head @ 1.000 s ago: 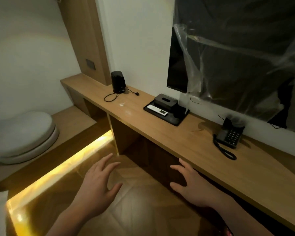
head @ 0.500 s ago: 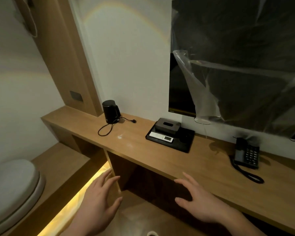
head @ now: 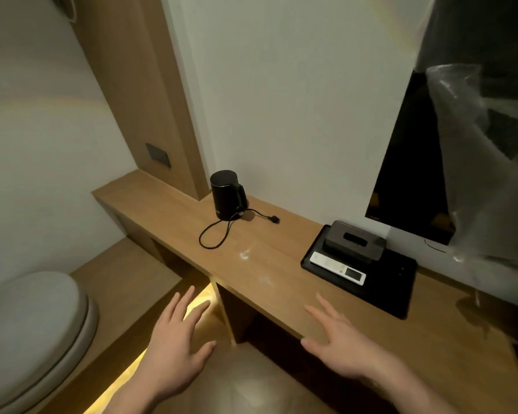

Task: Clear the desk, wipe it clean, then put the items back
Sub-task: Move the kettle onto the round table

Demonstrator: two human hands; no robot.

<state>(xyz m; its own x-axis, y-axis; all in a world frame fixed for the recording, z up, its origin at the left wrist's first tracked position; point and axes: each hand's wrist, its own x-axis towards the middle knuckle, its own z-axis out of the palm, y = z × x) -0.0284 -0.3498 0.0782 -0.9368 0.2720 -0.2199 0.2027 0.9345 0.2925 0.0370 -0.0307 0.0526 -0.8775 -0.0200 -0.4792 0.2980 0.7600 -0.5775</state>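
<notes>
Nothing has been cleared yet, by the look of it: every item sits on the bench [head: 174, 210], so clearing, wiping and putting back all appear to lie ahead. Both hands hang empty, each grip spread with fingers straight and apart. The left hand [head: 174, 351] hovers over the floor short of the bench edge; the right hand [head: 338, 345] hovers at the front edge, whether touching it cannot be told.

Well ahead of the left grip stands a black kettle [head: 225, 195], a smooth upright cylinder with a side handle, its thin cord [head: 219, 234] looped loosely on the wood. Ahead and to the right of the right grip lies a flat black tray [head: 380, 289] with rounded corners, carrying a dark boxy tissue holder [head: 355, 240] and a slim white remote [head: 337, 268]. Pale smudges [head: 244, 254] mark the matte wood grain between the two
</notes>
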